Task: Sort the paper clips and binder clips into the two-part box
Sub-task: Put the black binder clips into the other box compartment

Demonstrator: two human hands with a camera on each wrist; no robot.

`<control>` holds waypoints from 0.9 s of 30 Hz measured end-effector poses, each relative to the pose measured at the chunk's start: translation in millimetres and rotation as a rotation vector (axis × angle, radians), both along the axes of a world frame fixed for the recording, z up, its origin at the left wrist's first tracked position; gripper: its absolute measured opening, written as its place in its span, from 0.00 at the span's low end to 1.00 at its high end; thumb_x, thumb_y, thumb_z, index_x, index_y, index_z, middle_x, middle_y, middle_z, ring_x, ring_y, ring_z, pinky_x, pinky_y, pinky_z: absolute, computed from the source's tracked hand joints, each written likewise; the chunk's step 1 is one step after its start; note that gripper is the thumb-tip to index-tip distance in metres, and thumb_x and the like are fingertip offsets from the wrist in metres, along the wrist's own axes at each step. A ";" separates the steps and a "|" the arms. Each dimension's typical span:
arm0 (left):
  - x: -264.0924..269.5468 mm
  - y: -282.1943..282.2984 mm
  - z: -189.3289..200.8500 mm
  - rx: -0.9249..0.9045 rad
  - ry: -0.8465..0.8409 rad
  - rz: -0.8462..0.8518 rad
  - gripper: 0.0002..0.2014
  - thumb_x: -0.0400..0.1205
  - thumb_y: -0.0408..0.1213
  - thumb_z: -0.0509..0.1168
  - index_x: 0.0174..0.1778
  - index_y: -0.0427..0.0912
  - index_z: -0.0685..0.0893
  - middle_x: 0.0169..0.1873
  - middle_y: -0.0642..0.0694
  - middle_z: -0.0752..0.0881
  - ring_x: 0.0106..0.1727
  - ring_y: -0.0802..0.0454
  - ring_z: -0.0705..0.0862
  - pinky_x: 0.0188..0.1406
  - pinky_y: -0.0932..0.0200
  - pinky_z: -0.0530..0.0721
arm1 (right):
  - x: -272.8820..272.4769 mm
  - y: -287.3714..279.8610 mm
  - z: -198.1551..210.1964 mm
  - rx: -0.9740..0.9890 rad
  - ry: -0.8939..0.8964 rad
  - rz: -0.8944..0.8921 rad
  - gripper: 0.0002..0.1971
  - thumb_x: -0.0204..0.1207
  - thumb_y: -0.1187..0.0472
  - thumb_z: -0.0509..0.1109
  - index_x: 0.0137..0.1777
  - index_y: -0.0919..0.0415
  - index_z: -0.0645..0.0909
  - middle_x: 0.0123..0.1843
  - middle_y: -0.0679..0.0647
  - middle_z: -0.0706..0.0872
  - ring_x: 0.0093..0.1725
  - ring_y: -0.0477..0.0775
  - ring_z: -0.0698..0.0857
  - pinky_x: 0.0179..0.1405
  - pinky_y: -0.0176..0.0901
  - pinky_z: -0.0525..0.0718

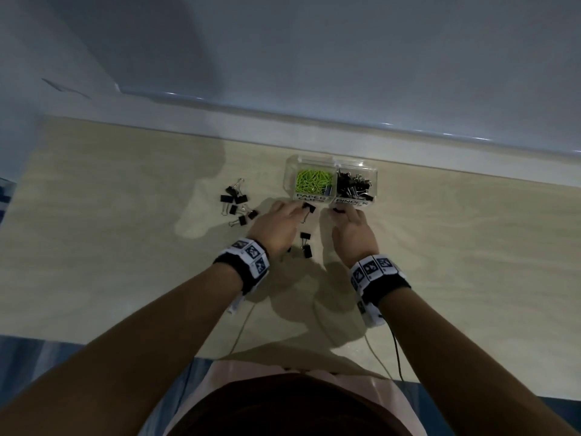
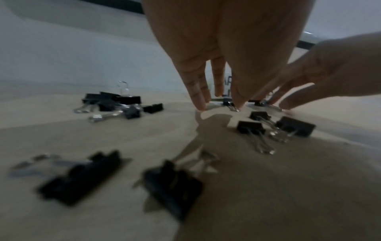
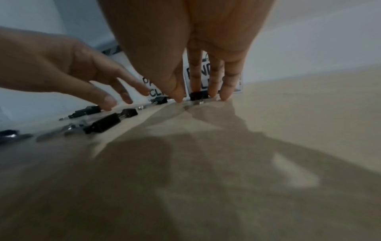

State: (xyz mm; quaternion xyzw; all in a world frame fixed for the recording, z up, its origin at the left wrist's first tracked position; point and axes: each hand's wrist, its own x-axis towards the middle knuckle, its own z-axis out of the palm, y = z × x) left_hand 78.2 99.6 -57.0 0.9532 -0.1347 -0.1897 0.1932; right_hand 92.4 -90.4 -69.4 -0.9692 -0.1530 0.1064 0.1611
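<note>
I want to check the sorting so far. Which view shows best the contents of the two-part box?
The head view: it looks down into the two-part box, green clips left, black clips right. Both wrist views show only bits of its front labels behind the fingers.

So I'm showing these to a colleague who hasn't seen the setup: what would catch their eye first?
Probably the bright green paper clips in the left half of the clear two-part box, beside a dark heap of binder clips in the right half. Next, both hands, left and right, reach to clips lying just before the box, with more loose black clips scattered to the left.
</note>
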 end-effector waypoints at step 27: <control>-78.4 98.9 -14.5 -0.133 0.039 0.004 0.23 0.79 0.51 0.52 0.60 0.44 0.85 0.57 0.45 0.81 0.54 0.46 0.77 0.57 0.52 0.80 | -41.5 20.5 0.5 0.035 0.248 0.303 0.10 0.78 0.63 0.65 0.53 0.67 0.84 0.59 0.62 0.78 0.58 0.65 0.76 0.55 0.53 0.78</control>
